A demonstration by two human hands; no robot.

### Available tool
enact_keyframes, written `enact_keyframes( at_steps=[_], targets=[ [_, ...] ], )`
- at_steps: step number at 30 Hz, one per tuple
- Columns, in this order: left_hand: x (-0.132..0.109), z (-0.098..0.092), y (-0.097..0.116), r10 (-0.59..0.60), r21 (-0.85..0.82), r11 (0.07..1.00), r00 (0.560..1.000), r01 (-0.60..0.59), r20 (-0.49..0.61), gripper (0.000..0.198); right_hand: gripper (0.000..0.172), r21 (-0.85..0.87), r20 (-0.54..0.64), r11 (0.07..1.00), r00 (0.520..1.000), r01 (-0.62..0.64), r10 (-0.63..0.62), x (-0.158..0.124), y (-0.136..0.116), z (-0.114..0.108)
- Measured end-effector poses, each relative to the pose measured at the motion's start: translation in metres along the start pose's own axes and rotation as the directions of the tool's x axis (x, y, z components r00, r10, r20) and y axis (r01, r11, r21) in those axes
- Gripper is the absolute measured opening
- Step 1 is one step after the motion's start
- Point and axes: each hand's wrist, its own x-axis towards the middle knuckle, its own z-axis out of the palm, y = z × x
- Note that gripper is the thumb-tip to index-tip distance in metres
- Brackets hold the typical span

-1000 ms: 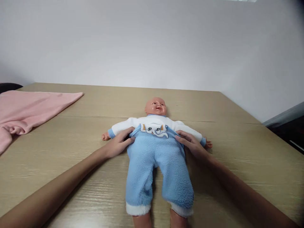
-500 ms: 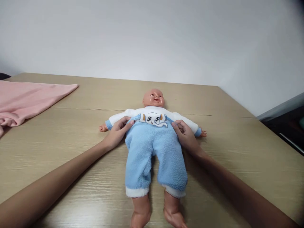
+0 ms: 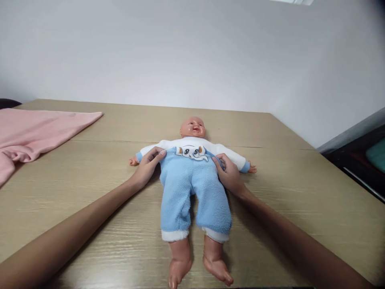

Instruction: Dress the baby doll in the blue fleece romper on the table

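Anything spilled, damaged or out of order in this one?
Nothing looks spilled or damaged. The only untidy spot is the pink cloth, rumpled along its near edge at the table's left. The doll lies face up, both hands at its blue trousers.

A baby doll lies on its back mid-table, head toward the wall behind, feet toward the near edge, arms spread to either side. Its pants lie below its top, with an elephant patch at the centre of the waist. The left hand is at the waist's left side, the right hand at its right. A cloth lies at the far left, well apart from the doll.
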Motion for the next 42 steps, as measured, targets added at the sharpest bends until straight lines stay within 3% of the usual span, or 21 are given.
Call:
enact_keyframes(
  at_steps=[7,11,14,16,18,19,22,23,24,26,27,29,31,35,37,39,42],
  targets=[
    [0.001,0.004,-0.003,0.014,-0.109,0.994,0.997,-0.023,-0.078,0.04,0.034,0.045,-0.163,0.994,0.983,0.097,-0.089,-0.01,-0.004,-0.001],
    [0.001,0.01,0.001,0.06,-0.114,0.991,0.991,-0.074,-0.117,0.044,0.027,-0.023,-0.189,0.977,0.959,0.212,-0.212,0.004,-0.028,0.0],
    [0.001,0.013,0.003,0.08,-0.125,0.988,0.992,-0.092,-0.102,0.047,0.015,-0.036,-0.083,0.949,0.945,0.314,-0.316,0.038,-0.067,0.007],
    [0.0,0.013,0.003,0.074,-0.127,0.988,0.993,-0.085,-0.087,0.047,0.014,0.022,0.113,0.923,0.917,0.383,-0.383,0.069,-0.098,0.018],
    [-0.001,0.013,0.002,0.076,-0.118,0.989,0.994,-0.086,-0.082,0.044,0.018,0.072,0.34,0.889,0.827,0.452,-0.448,0.103,-0.125,0.038],
    [-0.003,0.013,0.001,0.085,-0.108,0.99,0.993,-0.093,-0.078,0.042,0.019,0.053,0.45,0.86,0.757,0.507,-0.474,0.119,-0.134,0.051],
    [-0.007,0.012,0.0,0.11,-0.115,0.987,0.993,-0.113,-0.039,0.038,0.021,0.039,0.749,0.763,0.487,0.645,-0.45,0.158,-0.148,0.094],
    [-0.008,0.012,0.0,0.111,-0.126,0.986,0.994,-0.112,-0.019,0.037,0.03,0.04,0.842,0.749,0.382,0.661,-0.382,0.167,-0.148,0.108],
    [-0.008,0.012,0.0,0.109,-0.134,0.985,0.994,-0.109,-0.005,0.036,0.039,0.045,0.887,0.741,0.315,0.67,-0.338,0.174,-0.146,0.119],
    [-0.008,0.013,-0.002,0.108,-0.139,0.984,0.994,-0.107,0.005,0.034,0.051,0.049,0.927,0.726,0.238,0.686,-0.288,0.181,-0.142,0.133],
    [-0.008,0.013,-0.002,0.113,-0.136,0.984,0.994,-0.112,0.002,0.033,0.052,0.05,0.932,0.718,0.226,0.695,-0.284,0.181,-0.139,0.136],
    [-0.007,0.014,-0.003,0.133,-0.127,0.983,0.991,-0.133,-0.006,0.032,0.048,0.037,0.93,0.702,0.232,0.711,-0.284,0.177,-0.134,0.135],
    [-0.007,0.015,-0.003,0.157,-0.11,0.981,0.988,-0.157,-0.014,0.029,0.04,0.03,0.904,0.717,0.287,0.696,-0.316,0.17,-0.131,0.127],
    [-0.012,0.016,-0.004,0.227,0.004,0.974,0.972,-0.228,-0.058,0.018,0.033,0.115,0.75,0.836,0.504,0.537,-0.427,0.159,-0.121,0.111],
    [-0.016,0.016,-0.006,0.315,0.081,0.947,0.947,-0.31,-0.06,0.011,0.036,0.188,0.679,0.875,0.584,0.447,-0.444,0.156,-0.114,0.105],
    [-0.019,0.015,-0.009,0.423,0.159,0.898,0.905,-0.41,-0.056,0.006,0.038,0.261,0.659,0.892,0.607,0.369,-0.444,0.156,-0.108,0.099],
    [-0.021,0.014,-0.013,0.602,0.198,0.788,0.797,-0.582,-0.053,0.02,0.037,0.303,0.654,0.887,0.601,0.348,-0.46,0.156,-0.103,0.092]
  ],
)
